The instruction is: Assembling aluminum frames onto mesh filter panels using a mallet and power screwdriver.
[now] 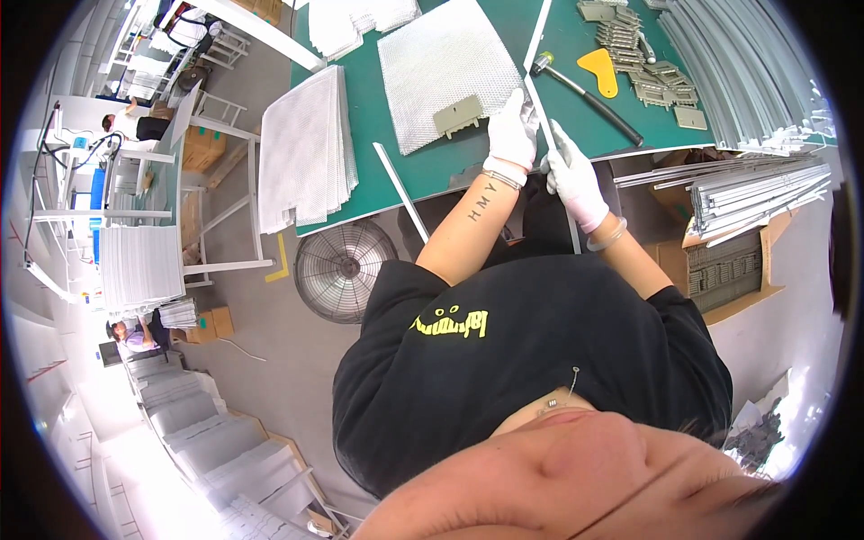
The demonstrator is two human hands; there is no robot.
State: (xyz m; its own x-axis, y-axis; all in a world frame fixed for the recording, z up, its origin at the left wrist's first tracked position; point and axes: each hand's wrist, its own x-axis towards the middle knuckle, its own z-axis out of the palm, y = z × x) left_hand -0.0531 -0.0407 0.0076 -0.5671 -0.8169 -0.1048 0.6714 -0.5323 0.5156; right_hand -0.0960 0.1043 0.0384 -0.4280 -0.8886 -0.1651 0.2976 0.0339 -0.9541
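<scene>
White strip (542, 110), one, narrow and straight, between the two gloved hands at the near edge of the green table (367, 117), running obliquely past the fingers. Left hand (513, 135), in a white glove: fingers drawn in close beside the strip and at the lower right corner of the mesh panel; pinching or merely steadying, cannot tell. Right hand (576, 183), likewise gloved: thumb and fingers pressed together on the strip, lower along its length than the left fingertips. Second white strip (538, 36), just beyond the grip, set at an angle to the first. Mesh panel (441, 67), pale, flat on the table, left of the grip and reaching away from it. Grey-green bracket (457, 117), toothed, lying on that panel, just left of the left hand. Stack of mesh sheets (301, 144), farther left of the grip. Loose strip (400, 192), between stack and left forearm, projecting over the table edge. Hammer (594, 102), dark-handled, near, to the right of the grip. Yellow scraper (597, 72), beyond the hammer handle. Pile of grey-green brackets (661, 83), right of the scraper. Long pale strips (738, 72), massed at the far right of the grip. Floor fan (346, 270), round, caged, below and left of the grip.
</scene>
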